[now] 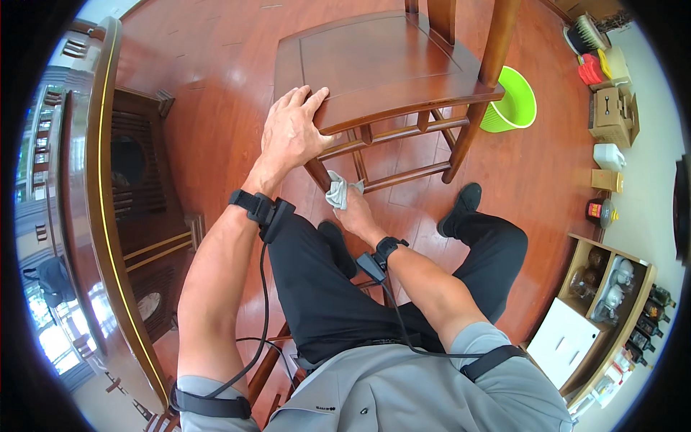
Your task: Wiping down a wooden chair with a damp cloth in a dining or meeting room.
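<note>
A dark brown wooden chair (378, 59) stands before me, its seat near the top of the view. My left hand (294, 127) rests with fingers spread on the seat's near left corner, its thumb over the edge. Lower down, my right hand (356, 210) is closed on a light grey cloth (337, 189), which lies against the lower part of the chair's near left leg. The fingertips of the right hand are partly hidden by the cloth.
A lime-green plastic bin (513, 102) stands just right of the chair. A large glossy table (102, 216) runs down the left side. Along the right wall are a cardboard box (610, 113), a white jug (607, 156) and a low wooden cabinet (583, 275).
</note>
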{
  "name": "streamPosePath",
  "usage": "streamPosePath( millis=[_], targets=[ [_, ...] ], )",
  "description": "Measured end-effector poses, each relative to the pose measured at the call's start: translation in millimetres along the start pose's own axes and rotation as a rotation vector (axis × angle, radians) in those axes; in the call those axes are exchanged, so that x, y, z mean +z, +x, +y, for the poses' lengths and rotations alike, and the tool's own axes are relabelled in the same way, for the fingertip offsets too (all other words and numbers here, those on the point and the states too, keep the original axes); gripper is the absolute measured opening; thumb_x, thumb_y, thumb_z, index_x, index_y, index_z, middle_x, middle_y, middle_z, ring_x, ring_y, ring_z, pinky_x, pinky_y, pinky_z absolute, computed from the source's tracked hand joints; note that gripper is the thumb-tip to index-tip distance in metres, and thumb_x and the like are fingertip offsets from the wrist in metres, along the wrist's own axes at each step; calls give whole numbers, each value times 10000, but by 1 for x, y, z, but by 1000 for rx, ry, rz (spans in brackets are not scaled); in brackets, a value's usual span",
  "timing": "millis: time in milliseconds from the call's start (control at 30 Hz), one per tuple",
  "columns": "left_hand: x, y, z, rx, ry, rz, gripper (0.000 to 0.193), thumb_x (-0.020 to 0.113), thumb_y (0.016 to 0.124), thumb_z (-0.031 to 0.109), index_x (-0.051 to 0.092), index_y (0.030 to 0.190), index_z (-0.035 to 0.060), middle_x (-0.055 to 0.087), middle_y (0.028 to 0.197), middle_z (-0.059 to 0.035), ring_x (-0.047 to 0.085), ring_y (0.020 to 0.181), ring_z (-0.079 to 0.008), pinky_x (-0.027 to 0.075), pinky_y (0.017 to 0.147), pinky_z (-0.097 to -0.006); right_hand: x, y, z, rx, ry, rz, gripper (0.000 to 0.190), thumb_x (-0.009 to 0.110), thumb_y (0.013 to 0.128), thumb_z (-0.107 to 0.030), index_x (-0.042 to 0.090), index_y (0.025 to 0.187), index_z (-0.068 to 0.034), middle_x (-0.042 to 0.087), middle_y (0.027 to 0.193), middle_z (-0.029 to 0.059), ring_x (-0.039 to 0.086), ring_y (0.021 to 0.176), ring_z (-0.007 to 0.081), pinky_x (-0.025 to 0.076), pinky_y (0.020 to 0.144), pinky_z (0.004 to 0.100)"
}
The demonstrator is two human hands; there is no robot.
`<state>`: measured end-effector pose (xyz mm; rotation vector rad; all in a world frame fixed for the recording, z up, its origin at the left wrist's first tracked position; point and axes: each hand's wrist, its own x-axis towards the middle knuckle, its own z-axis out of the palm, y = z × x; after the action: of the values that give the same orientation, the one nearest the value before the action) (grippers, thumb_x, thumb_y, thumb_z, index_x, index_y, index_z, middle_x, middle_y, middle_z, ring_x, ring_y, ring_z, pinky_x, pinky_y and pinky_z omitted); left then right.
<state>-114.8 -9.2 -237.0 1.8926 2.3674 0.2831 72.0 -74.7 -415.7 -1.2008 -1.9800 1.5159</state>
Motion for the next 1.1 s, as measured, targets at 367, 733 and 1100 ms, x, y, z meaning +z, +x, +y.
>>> streamPosePath(
  millis=[367,733,1100],
  targets=[
    [-3,-5,1,-1,-30,26,772,813,719,354,562,1416,139,517,1460,-196,456,1378,-361,371,1152,-453,-36,41,-39,384,1173,-135,335,677,866,35,605,1190,-11,687,1099,96,683,977,224,569,905,380],
    [-3,0,6,16,-37,32,754,807,732,354,571,1408,118,527,1448,-209,452,1382,-360,356,1164,-442,-166,69,16,331,1459,140,304,656,854,26,605,1152,-9,683,1110,115,682,1041,298,564,946,461],
    [-8,-3,7,2,7,-5,766,783,745,367,543,1435,136,504,1473,-177,442,1388,-338,367,1159,-438,-225,54,-18,235,1132,518,360,673,837,40,600,1186,-15,680,1129,92,675,1031,259,544,972,406]
  ],
)
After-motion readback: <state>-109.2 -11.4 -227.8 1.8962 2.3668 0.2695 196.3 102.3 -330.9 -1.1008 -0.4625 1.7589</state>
